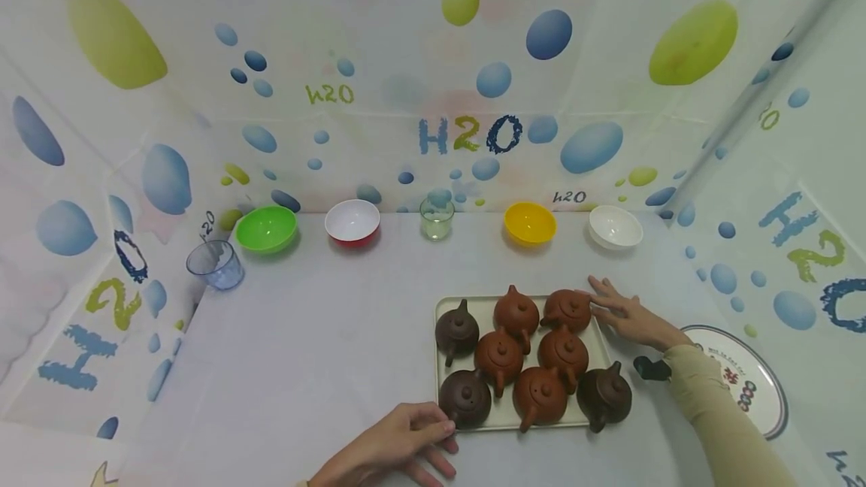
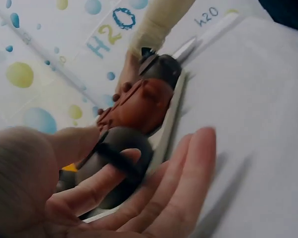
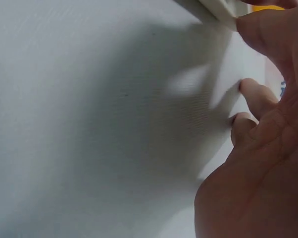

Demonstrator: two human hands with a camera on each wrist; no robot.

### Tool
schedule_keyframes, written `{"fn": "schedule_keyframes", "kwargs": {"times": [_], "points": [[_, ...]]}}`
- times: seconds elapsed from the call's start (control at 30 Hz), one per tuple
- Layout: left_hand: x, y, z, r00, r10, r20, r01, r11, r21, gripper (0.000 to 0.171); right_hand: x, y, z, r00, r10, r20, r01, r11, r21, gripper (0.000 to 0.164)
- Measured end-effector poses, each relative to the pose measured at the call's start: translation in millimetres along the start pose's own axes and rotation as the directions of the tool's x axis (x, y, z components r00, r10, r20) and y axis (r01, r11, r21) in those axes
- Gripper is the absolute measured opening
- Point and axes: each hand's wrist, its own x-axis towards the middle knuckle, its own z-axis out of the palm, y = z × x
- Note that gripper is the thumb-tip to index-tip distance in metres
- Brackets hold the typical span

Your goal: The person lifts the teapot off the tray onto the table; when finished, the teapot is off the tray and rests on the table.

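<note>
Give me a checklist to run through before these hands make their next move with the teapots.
1. Teapots upright: ok, all eight, lid knobs up.
2. Right hand touching the tray: ok, a digit meets its rim in the right wrist view.
3. Left hand gripping firmly: cannot tell; contact is unclear.
4. Dark teapot at the near right corner within the rim: not ok, it appears to jut past.
5. Yellow bowl apart from the tray: ok.
6. Sleeve off the round plate: cannot tell.
</note>
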Motion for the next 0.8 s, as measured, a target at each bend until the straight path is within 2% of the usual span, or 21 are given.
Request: {"fn": "schedule_keyframes", "kwargs": {"times": [0.13, 0.27, 0.43, 0.8], "points": [[2.1, -6.2, 6.6, 0.999, 0.038, -0.015, -0.039, 0.997, -0.063, 0.039, 1, 1, 1, 1.000, -0.002, 0.004, 0.002, 1.000, 0.028, 0.060], [4.2, -10.1, 9.8, 0.996, 0.074, -0.043, -0.077, 0.994, -0.079, 0.038, -1, 3, 3, 1.000, -0.004, 0.017, 0.003, 0.997, 0.078, 0.060], [7.1, -10.8, 11.7, 0.995, 0.062, -0.074, -0.068, 0.995, -0.074, 0.035, -2, 7, 3, 0.999, -0.001, 0.042, -0.005, 0.991, 0.132, 0.061], [8.9, -9.5, 12.8, 0.996, 0.060, -0.071, -0.063, 0.997, -0.037, 0.038, -2, 11, 7, 1.000, 0.000, 0.021, -0.004, 0.985, 0.170, 0.059]]}}
